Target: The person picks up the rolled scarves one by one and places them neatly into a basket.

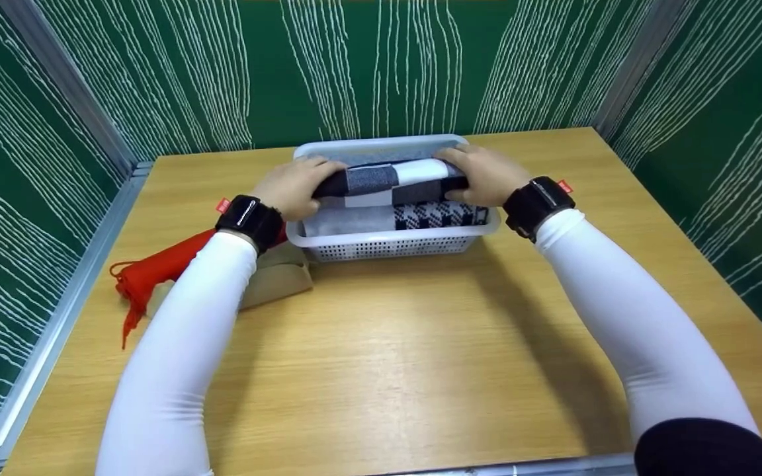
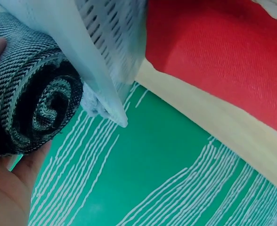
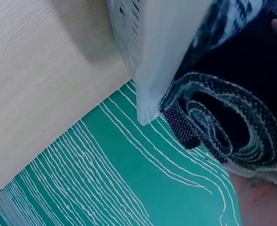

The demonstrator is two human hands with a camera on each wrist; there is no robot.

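Observation:
A rolled-up scarf in black, grey and white checks spans the white plastic basket. My left hand grips its left end and my right hand grips its right end. In the left wrist view, the spiral end of the checked roll shows beside the basket wall, with a thumb over it. From the right wrist, the roll's other end appears close to the rim. Within the basket, a light grey rolled cloth and a black-and-white houndstooth cloth lie along the front.
On the wooden table, a red rolled scarf with tassels lies left of the basket, partly behind my left arm. Beside it is a beige folded cloth. Green panels with white streaks stand at the back and sides.

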